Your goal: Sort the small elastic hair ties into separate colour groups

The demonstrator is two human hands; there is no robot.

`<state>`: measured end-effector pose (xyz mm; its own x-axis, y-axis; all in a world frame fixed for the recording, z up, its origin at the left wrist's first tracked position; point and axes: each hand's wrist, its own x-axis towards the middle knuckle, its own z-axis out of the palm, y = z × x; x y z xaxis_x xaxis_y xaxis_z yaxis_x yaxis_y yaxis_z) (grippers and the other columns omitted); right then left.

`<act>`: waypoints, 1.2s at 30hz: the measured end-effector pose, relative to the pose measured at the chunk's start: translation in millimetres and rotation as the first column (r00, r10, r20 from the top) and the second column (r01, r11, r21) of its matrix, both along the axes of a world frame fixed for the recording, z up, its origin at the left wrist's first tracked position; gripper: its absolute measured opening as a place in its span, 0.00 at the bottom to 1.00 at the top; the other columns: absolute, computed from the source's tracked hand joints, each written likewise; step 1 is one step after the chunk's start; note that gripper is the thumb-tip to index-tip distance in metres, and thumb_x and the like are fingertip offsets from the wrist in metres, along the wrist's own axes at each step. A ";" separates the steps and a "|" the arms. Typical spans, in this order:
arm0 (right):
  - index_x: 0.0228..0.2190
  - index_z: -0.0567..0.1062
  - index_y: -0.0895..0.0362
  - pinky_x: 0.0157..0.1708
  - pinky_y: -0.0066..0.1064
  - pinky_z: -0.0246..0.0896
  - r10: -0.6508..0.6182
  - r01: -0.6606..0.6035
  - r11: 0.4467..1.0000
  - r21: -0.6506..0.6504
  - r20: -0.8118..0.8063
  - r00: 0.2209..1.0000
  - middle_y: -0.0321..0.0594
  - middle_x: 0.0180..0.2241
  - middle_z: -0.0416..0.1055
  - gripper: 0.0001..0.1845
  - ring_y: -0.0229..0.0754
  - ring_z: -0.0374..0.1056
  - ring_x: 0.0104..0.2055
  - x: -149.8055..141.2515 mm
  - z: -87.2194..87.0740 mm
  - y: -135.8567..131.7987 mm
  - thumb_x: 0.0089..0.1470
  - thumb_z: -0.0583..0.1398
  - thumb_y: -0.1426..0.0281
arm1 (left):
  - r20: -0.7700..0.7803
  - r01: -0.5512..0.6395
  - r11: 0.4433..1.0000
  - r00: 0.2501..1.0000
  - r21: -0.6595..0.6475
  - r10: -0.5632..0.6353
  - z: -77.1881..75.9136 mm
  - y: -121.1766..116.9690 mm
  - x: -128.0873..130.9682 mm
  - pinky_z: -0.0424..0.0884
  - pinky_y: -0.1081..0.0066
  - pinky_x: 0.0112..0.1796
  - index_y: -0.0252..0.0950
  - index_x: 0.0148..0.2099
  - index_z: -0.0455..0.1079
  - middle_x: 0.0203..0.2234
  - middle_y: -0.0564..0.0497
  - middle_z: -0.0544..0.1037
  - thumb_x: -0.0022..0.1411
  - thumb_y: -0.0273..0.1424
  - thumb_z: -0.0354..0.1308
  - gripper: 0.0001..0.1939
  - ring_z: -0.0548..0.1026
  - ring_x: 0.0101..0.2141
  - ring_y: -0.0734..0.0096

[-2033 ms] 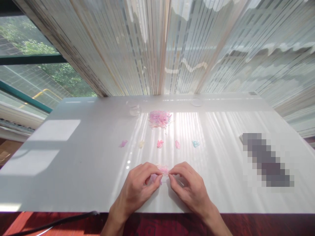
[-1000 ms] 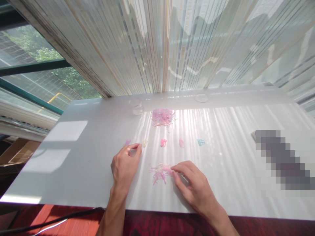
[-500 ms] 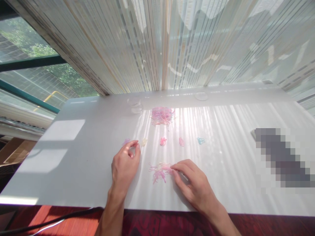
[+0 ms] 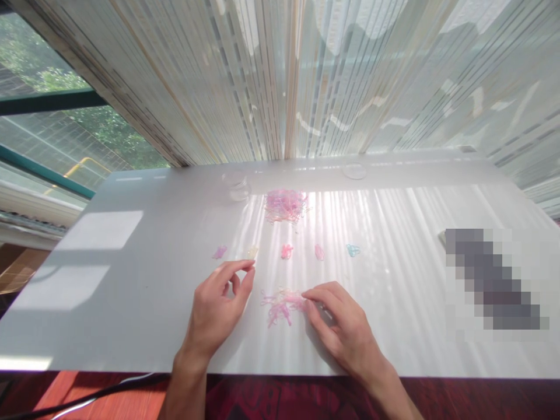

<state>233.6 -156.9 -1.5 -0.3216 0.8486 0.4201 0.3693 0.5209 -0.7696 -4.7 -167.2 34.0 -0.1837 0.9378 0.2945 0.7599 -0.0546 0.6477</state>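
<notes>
Small loops that look like coloured rubber bands lie on a white table (image 4: pixel 166 326). My left hand (image 4: pixel 223 297) hovers just in front of the yellow pile (image 4: pixel 252 252), thumb and forefinger pinched together; anything between them is too small to see. My right hand (image 4: pixel 341 318) rests at the right edge of a loose pink and purple heap (image 4: pixel 282 309), its fingertips closed on the pink bands there. In a row behind are a purple pile (image 4: pixel 220 252), a red-pink pile (image 4: pixel 286 251), a pale pink pile (image 4: pixel 319 252) and a blue pile (image 4: pixel 353 250).
A larger mixed heap of bands (image 4: pixel 286 205) lies farther back. To its left stands a clear round container (image 4: pixel 238 189), and a clear lid (image 4: pixel 354 171) lies near the back edge. A blurred-out dark object (image 4: pixel 494 280) is on the right. Striped curtains (image 4: pixel 280 81) hang behind.
My left hand has moved right from beside the purple pile, which shows fully now, to in front of the yellow one. My right hand stays at the loose heap. The view shifts slightly.
</notes>
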 end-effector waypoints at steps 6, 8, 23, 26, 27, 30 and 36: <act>0.42 0.77 0.53 0.35 0.30 0.72 -0.032 0.033 0.999 -0.022 0.015 0.999 0.38 0.34 0.76 0.09 0.40 0.74 0.36 0.6 0.6 1.1 0.66 0.58 0.77 | -0.049 0.356 0.929 0.931 -0.103 -0.363 -3.3 -21.4 -3.8 0.72 0.75 0.31 0.42 0.47 0.76 0.34 0.55 0.81 0.70 0.28 0.59 0.07 0.75 0.28 0.75; 0.41 0.77 0.53 0.32 0.28 0.71 -0.037 0.037 0.998 -0.057 0.012 0.999 0.37 0.34 0.75 0.09 0.39 0.73 0.34 1.6 2.8 1.3 0.66 0.58 0.76 | -0.073 0.375 0.922 0.921 -0.093 -0.382 -5.7 -26.8 -4.6 0.73 0.74 0.33 0.42 0.47 0.76 0.35 0.54 0.81 0.69 0.28 0.60 0.07 0.78 0.31 0.72; 0.39 0.74 0.56 0.30 0.34 0.66 -0.006 -0.012 0.997 0.076 0.230 0.973 0.39 0.31 0.69 0.02 0.43 0.66 0.32 -9.3 0.1 -34.2 0.67 0.62 0.71 | -0.061 0.412 0.910 0.908 -0.037 -0.414 -16.4 -33.5 -0.4 0.73 0.71 0.35 0.40 0.38 0.76 0.29 0.54 0.81 0.72 0.26 0.59 0.08 0.79 0.30 0.71; 0.37 0.73 0.55 0.30 0.35 0.63 -0.071 0.036 0.991 0.132 0.272 0.960 0.38 0.30 0.68 0.04 0.43 0.64 0.31 -18.3 -3.6 -36.8 0.67 0.61 0.73 | -0.067 0.416 0.909 0.907 -0.014 -0.416 -15.3 -32.8 -1.5 0.73 0.71 0.35 0.40 0.39 0.76 0.29 0.54 0.81 0.72 0.26 0.58 0.08 0.79 0.30 0.71; 0.36 0.72 0.55 0.30 0.35 0.63 -0.089 0.050 0.989 0.141 0.283 0.955 0.38 0.29 0.67 0.05 0.43 0.64 0.31 -20.7 -4.2 -36.8 0.67 0.61 0.75 | -0.069 0.418 0.908 0.906 -0.011 -0.418 -14.8 -32.7 -1.7 0.73 0.71 0.34 0.40 0.39 0.76 0.30 0.54 0.81 0.72 0.26 0.58 0.08 0.79 0.30 0.71; 0.34 0.71 0.54 0.30 0.35 0.61 -0.124 0.077 0.984 0.161 0.305 0.944 0.37 0.28 0.67 0.08 0.43 0.63 0.30 -25.2 -5.2 -36.2 0.66 0.59 0.77 | -0.063 0.427 0.904 0.902 0.000 -0.427 -14.9 -32.9 -1.9 0.73 0.71 0.34 0.40 0.40 0.76 0.30 0.53 0.81 0.72 0.26 0.58 0.07 0.79 0.31 0.71; 0.34 0.71 0.55 0.30 0.35 0.60 -0.139 0.095 0.982 0.163 0.285 0.948 0.37 0.27 0.67 0.09 0.43 0.63 0.30 -23.8 -7.7 -38.0 0.65 0.59 0.80 | -0.061 0.426 0.904 0.904 0.032 -0.423 -21.6 -35.0 -2.2 0.73 0.71 0.35 0.40 0.42 0.76 0.31 0.54 0.81 0.71 0.25 0.61 0.05 0.79 0.31 0.71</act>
<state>209.9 -194.9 -9.2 -0.3515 0.8247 0.4431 0.6328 0.5581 -0.5367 -6.9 -202.2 12.4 0.2454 0.9096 0.3354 0.6904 -0.4068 0.5982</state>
